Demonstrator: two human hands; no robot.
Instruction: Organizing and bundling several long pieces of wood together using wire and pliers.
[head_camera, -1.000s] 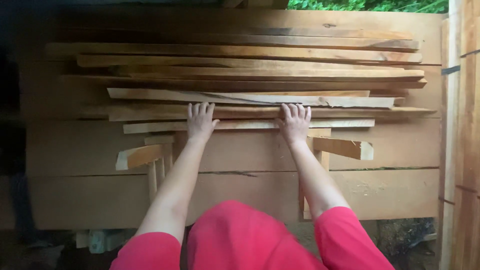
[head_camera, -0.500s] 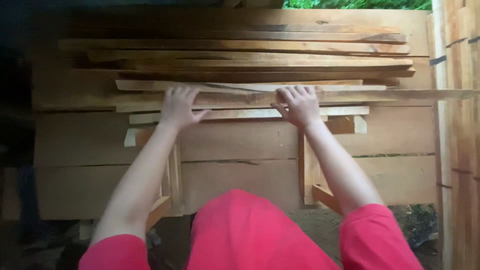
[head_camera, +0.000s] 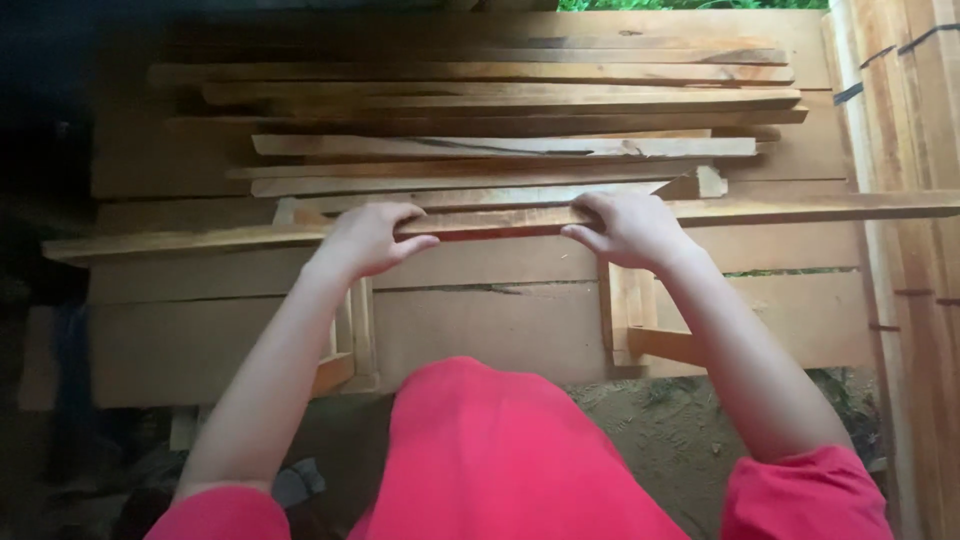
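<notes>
Above a bed of broad wooden planks (head_camera: 480, 340), two bare hands grip one long, thin wooden strip (head_camera: 500, 222) that runs crosswise, its ends reaching past the left and right edges of the planks. Left hand (head_camera: 368, 238) and right hand (head_camera: 628, 230) sit near the strip's middle, well apart from each other, and the fingers (head_camera: 395, 212) of each curl closed over the strip's top edge, thumbs beneath. Behind the strip, toward the far edge of the planks, lies a loose stack of wooden strips (head_camera: 500, 110), about seven of them, laid roughly parallel; the exact number is hard to tell where they overlap. Two short wooden frame pieces (head_camera: 625, 315) stand below the hands, one under each wrist. Red sleeves (head_camera: 800, 495) and a red garment fill the near foreground. Upright boards (head_camera: 915, 300) line the right side.
</notes>
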